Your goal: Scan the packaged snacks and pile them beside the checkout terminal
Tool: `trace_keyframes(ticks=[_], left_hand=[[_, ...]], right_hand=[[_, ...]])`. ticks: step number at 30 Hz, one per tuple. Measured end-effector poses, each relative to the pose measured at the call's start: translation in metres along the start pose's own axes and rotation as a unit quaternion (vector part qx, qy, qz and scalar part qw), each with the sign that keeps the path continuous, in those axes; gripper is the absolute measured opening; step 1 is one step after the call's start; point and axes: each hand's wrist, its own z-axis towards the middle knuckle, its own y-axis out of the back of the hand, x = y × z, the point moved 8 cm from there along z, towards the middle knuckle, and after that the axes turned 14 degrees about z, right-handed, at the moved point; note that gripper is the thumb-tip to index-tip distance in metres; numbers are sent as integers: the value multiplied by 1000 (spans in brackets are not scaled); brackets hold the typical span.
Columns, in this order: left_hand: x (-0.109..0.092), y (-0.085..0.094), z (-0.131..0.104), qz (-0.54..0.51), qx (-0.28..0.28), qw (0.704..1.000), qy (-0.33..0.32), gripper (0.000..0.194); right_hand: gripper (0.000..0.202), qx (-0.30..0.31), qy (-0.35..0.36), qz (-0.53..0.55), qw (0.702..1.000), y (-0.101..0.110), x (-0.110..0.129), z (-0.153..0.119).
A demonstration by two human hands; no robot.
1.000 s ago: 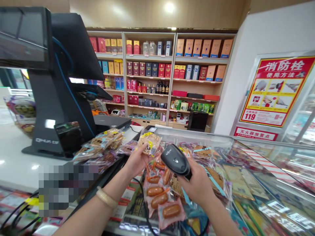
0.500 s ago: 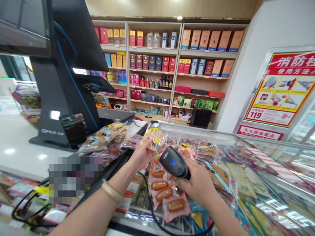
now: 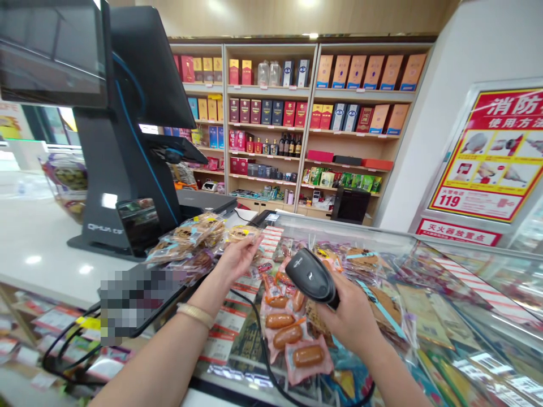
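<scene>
My right hand (image 3: 352,308) is wrapped around the handle of a black barcode scanner (image 3: 311,276), its head pointing to the left and forward. A clear snack packet with a yellow label (image 3: 241,232) is at the fingers of my left hand (image 3: 238,255), partly hidden behind them. Close to the left of that hand lies a pile of flat packaged snacks (image 3: 190,237) with blue and yellow bands. Under the scanner, several wrapped sausages (image 3: 282,321) lie on the glass top. Flat brown packets with a blue band (image 3: 384,305) lie to the right of the scanner.
A black point-of-sale terminal (image 3: 139,164) stands on the white counter (image 3: 38,226) at left. The scanner's black cable (image 3: 261,339) loops over the glass display case (image 3: 458,316). Shelves of boxed bottles (image 3: 271,113) line the back. A red fire notice (image 3: 487,158) hangs at right.
My left hand has moved left with the snack packet, away from the scanner and towards the pile. The scanner stays in my right hand. The view has shifted slightly.
</scene>
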Motion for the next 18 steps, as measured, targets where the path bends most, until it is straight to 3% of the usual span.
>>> trace_keyframes(ticks=[4,11,14,18], left_hand=[[1,17,9,-30,-56,997,43,36],[15,9,-7,23,-4,989,145,62],[11,-2,-18,33,21,992,121,60],[6,-19,-24,168,42,985,11,30]], right_hand=[[24,-13,10,-4,1000,2,-2,1],[22,-45,22,13,999,10,-3,4],[23,-51,7,18,999,9,-4,4],[15,-22,11,13,1000,0,4,3]])
